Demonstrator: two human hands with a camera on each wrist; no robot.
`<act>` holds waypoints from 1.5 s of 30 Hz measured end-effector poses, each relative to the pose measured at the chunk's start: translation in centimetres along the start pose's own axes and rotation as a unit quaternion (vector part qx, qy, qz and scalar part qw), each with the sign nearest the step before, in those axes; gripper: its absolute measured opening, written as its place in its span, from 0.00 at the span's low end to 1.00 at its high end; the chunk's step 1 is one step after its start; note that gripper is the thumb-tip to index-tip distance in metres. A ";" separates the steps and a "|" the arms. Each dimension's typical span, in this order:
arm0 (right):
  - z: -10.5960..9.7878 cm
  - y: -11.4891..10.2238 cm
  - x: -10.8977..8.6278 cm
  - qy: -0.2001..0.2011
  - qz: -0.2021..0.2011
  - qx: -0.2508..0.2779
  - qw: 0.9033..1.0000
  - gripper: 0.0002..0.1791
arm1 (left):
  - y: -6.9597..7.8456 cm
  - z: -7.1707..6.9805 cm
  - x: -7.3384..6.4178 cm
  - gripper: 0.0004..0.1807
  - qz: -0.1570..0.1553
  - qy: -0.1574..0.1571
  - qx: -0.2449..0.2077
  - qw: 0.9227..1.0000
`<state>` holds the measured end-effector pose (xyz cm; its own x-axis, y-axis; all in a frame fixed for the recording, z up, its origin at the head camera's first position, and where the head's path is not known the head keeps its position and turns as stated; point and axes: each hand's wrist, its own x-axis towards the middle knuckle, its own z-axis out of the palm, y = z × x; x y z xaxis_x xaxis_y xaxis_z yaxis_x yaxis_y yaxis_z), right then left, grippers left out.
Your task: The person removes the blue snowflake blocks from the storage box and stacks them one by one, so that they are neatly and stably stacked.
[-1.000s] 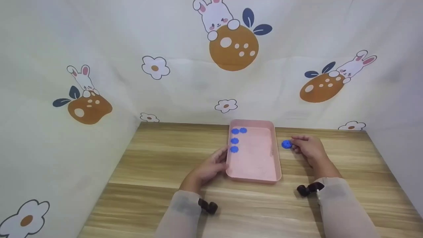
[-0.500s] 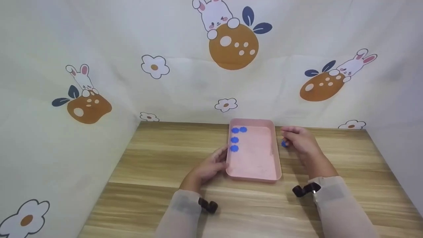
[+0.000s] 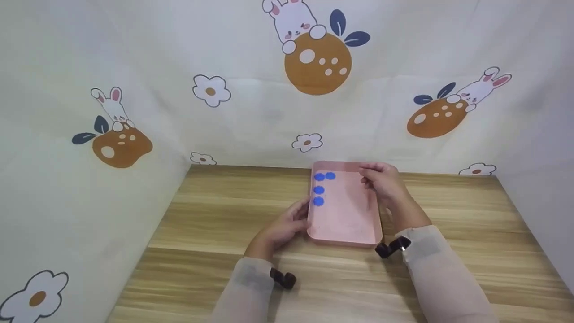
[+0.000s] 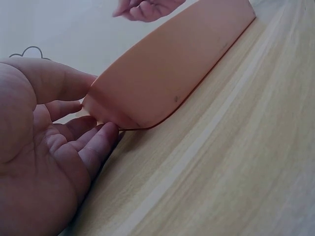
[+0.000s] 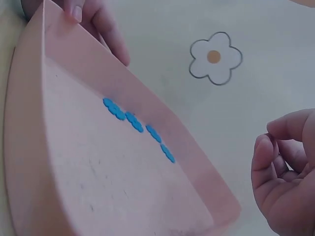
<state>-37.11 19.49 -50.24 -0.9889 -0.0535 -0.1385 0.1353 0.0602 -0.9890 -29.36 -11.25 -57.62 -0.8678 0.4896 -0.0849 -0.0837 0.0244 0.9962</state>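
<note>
A pink rectangular tray (image 3: pixel 345 224) lies on the wood-grain table. My left hand (image 3: pixel 284 229) holds its near left corner; in the left wrist view the left hand (image 4: pixel 54 142) has one digit at the rim and other fingertips low at the wall. Inside the tray, blue scalloped discs like small flowers (image 3: pixel 319 190) run down the left side, with another beside the top one. My right hand (image 3: pixel 385 181) is over the tray's right wall. In the right wrist view the right hand (image 5: pixel 285 167) has thumb and index finger pinched together; the disc seen there earlier is hidden.
Behind the table hangs a pale cloth (image 3: pixel 251 121) printed with rabbits, oranges and flowers, and it rises at both sides too. The tray's far end is close to this cloth. A black wrist camera (image 3: pixel 283 279) is strapped to the left sleeve.
My right hand has moved left from beside the tray to over its right wall, and the blue flower-shaped disc at its fingers has gone out of sight. The left hand and tray stay put.
</note>
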 end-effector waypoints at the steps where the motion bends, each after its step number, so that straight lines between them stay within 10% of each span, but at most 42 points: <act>1: 0.5 -0.1 0.4 -0.004 0.005 -0.012 1.000 0.16 | 0.0 0.0 -0.1 0.44 -0.002 0.002 0.000 1.000; 18: 5.3 0.8 6.3 0.022 0.042 -0.066 0.997 0.19 | 0.1 0.1 -0.2 0.45 -0.014 0.007 -0.005 1.000; 45: 5.9 4.2 7.3 0.062 0.017 -0.238 0.969 0.11 | 0.4 0.0 -0.2 0.45 -0.020 0.006 -0.007 1.000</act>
<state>-43.36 13.43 -55.70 -0.9880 0.0747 -0.1351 0.1542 0.5151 -0.8432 -29.23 -11.29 -57.17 -0.8691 0.4785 -0.1255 -0.1255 0.0320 0.9916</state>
